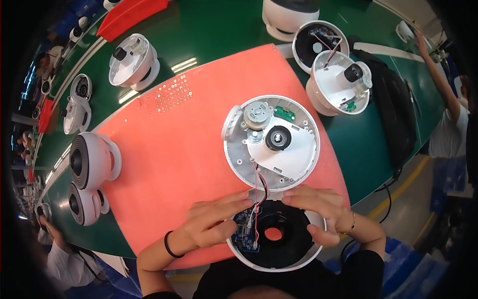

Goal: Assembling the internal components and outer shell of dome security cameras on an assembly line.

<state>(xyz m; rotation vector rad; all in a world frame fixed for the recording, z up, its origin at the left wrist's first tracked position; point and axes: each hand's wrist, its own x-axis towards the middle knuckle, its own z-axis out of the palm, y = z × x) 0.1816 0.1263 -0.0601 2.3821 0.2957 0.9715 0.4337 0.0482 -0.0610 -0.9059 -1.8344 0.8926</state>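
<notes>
Green surface (229, 30) carries a soft salmon foam mat (169, 149). At its near edge lies a round white shell with black inner ring (279, 239), wired to the open white motor housing (271, 142) beyond. Left hand (214, 226) pinches its blue circuit board (246, 224); right hand (321, 212) grips the rim.

A single view looks down from the person's head, nearly straight onto the green surface (214, 30) and the orange mat (174, 149) on it. It sits close: both forearms enter from the lower edge and the left hand (214, 224) and right hand (318, 209) fill the lower middle. The wide fisheye bends the surface's edges toward the dark rim, where neighbouring workers appear small.
</notes>
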